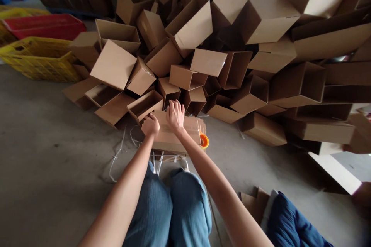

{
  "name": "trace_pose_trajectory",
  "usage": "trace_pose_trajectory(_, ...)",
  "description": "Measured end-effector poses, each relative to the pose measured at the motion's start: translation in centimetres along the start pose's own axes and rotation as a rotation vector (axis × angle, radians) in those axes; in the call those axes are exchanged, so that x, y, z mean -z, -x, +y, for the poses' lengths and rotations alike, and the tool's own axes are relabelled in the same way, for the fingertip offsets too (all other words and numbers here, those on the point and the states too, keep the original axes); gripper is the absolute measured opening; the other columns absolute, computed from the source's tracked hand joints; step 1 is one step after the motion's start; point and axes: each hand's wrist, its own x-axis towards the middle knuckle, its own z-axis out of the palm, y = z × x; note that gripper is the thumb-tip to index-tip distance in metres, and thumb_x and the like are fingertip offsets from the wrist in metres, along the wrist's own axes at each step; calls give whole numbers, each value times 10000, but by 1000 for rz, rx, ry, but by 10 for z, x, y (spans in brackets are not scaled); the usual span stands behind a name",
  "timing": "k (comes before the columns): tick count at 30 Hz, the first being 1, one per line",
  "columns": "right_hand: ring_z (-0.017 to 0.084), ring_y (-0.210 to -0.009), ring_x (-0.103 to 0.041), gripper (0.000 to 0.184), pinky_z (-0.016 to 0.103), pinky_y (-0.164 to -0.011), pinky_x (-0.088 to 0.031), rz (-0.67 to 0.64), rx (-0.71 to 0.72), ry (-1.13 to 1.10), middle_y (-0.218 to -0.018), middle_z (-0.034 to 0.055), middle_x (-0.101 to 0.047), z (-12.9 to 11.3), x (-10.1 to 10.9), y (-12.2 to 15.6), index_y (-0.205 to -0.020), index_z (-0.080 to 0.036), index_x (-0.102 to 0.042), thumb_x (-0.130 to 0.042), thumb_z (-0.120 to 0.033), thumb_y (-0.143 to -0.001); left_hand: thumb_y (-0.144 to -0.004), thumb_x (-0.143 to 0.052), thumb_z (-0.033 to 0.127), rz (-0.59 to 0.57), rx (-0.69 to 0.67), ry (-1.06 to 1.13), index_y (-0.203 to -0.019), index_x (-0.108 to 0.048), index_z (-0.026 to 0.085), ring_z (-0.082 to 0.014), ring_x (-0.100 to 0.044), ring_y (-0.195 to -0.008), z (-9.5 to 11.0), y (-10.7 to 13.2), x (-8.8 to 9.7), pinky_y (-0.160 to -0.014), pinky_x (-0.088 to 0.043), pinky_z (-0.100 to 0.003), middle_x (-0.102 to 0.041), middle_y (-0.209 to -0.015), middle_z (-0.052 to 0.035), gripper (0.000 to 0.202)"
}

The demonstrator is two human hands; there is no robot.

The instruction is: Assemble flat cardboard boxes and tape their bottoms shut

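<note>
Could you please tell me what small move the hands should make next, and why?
I'd probably press the right hand down on the cardboard: it lies over the far edge, while the left hand is at the left end, seemingly well placed to steady it.

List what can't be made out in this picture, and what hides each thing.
All in the head view:
Undersides of the left hand and right hand: hidden by their own backs.
Underside of the cardboard beneath them: hidden by its upper side.
Blue padded cloth: cut off by the bottom edge.
Box pile: cut off by the top edge.
Red crate: partly hidden by the yellow crate.
</note>
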Motion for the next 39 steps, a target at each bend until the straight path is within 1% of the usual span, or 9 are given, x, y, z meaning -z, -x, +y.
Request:
trace_pose_trajectory(2,272,-1532,-375,497,508,-1277,-226,3,64,-8,-1527,172,-564,-14,-6,-3,-1543,-123,-476,-335,-221,-1077,-1085,-347,360,-8,-2,-1,-1222,-678,47,-366,-770,-1043,-1,0,1,-880,-578,-455,-778,-1117,-246,476)
trace_pose_trajectory(7,294,-1529,-383,578,466,-1259,-285,-187,94,-16,-1568,232,-514,-28,-32,3,-1578,-47,-423,-455,-298,-1058,-1086,-344,341,-23,5,-15,-1203,-679,33,-371,-773,-1027,-2,0,2,-883,-572,-458,-779,-1104,-252,469)
trace_pose_trajectory(10,254,-1508,-409,545,423,-1250,-301,-142,110,-54,-1553,197,-535,-23,-27,-3,-1585,-74,-431,-368,-220,-1063,-1086,-341,341,-23,1,-9,-1215,-673,42,-363,-773,-1029,-2,-2,1,-879,-571,-450,-775,-1115,-256,465)
trace_pose_trajectory(14,241,-1496,-398,557,441,-1226,-336,107,15,-98,-1553,173,-521,-1,7,-15,-1601,-134,-416,-256,-206,-1072,-1086,-328,339,-16,-4,-1,-1225,-666,44,-365,-769,-1036,-3,-4,-1,-860,-572,-448,-772,-1108,-264,470)
trace_pose_trajectory(17,252,-1516,-356,563,495,-1249,-293,235,29,-76,-1564,159,-506,28,26,-6,-1615,-164,-396,-246,-235,-1077,-1085,-324,343,-9,-8,-3,-1223,-664,42,-368,-764,-1048,-4,-4,-4,-862,-571,-448,-770,-1105,-265,474)
trace_pose_trajectory(23,264,-1444,-436,532,485,-1208,-358,50,81,-110,-1501,160,-560,72,16,18,-1540,-172,-504,-312,-273,-1055,-1080,-340,351,0,-15,-2,-1216,-668,53,-367,-766,-1038,-4,-3,-4,-864,-572,-450,-772,-1089,-261,464)
trace_pose_trajectory(29,262,-1404,-465,551,539,-1182,-357,385,-129,-183,-1480,132,-548,102,41,6,-1586,-287,-425,-236,-316,-1070,-1075,-330,347,-7,-9,-2,-1223,-674,53,-378,-758,-1066,-3,-5,-5,-889,-567,-463,-766,-1127,-268,476)
trace_pose_trajectory(33,280,-1505,-361,563,542,-1218,-305,190,-142,-132,-1547,151,-508,116,31,16,-1559,-214,-461,-286,-378,-1050,-1076,-314,365,-6,-6,-5,-1241,-669,64,-370,-748,-1101,-3,-5,-6,-925,-557,-463,-757,-1172,-267,494)
trace_pose_trajectory(39,305,-1407,-503,663,562,-1159,-389,58,-582,-313,-1484,228,-554,139,33,49,-1568,-137,-423,-80,-365,-1049,-1049,-350,369,-49,26,67,-1221,-688,36,-405,-740,-1116,-5,-6,5,-930,-555,-488,-750,-1161,-311,504)
